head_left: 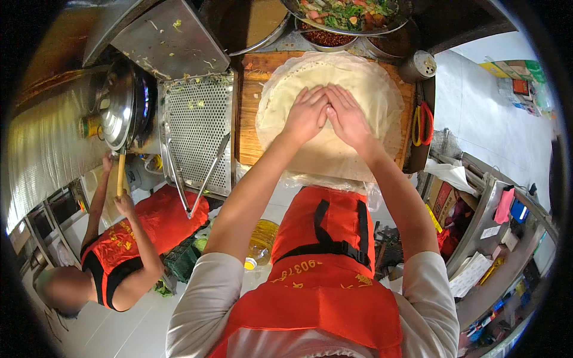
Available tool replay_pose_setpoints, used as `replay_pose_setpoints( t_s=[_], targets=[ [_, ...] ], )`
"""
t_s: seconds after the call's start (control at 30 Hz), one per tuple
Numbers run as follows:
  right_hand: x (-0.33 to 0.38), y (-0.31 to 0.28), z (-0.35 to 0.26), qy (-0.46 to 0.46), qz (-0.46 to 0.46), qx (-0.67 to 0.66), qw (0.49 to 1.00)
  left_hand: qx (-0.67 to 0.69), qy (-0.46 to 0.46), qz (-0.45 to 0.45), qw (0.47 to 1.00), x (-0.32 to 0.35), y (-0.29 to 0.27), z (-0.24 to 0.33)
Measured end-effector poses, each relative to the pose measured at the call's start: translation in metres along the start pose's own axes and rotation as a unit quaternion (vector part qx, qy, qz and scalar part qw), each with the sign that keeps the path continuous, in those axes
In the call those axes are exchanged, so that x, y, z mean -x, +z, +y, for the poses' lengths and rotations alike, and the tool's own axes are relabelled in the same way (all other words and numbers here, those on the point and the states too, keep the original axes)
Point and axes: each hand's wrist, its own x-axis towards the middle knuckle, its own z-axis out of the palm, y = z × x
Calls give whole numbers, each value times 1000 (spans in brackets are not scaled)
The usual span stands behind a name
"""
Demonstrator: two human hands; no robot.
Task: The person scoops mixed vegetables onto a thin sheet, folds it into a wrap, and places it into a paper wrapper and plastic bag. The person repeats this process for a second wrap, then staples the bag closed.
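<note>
We press both palms flat on the round thin flatbread (358,89), and it seems best to keep the pressure even and light so the sheet does not tear. Our left hand (305,114) and right hand (347,116) lie open, fingers spread, side by side and touching at the thumbs, grasping nothing. The flatbread lies directly under them on the wooden board (250,113) on the worktop, beside the perforated metal tray (197,119).
</note>
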Motion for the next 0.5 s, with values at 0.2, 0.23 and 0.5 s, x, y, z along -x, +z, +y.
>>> replay_pose_setpoints(
  t_s=[0.2, 0.23, 0.5],
  targets=[
    [66, -3, -35, -12, -76, 19, 997, -3, 62, -67, 996, 68, -22, 23],
    [73, -2, -41, -6, -82, 19, 996, -8, 68, -73, 995, 74, -23, 27],
    [81, 11, -34, -12, -33, 6, 999, -19, 33, -15, 999, 91, -1, 26]
  ],
)
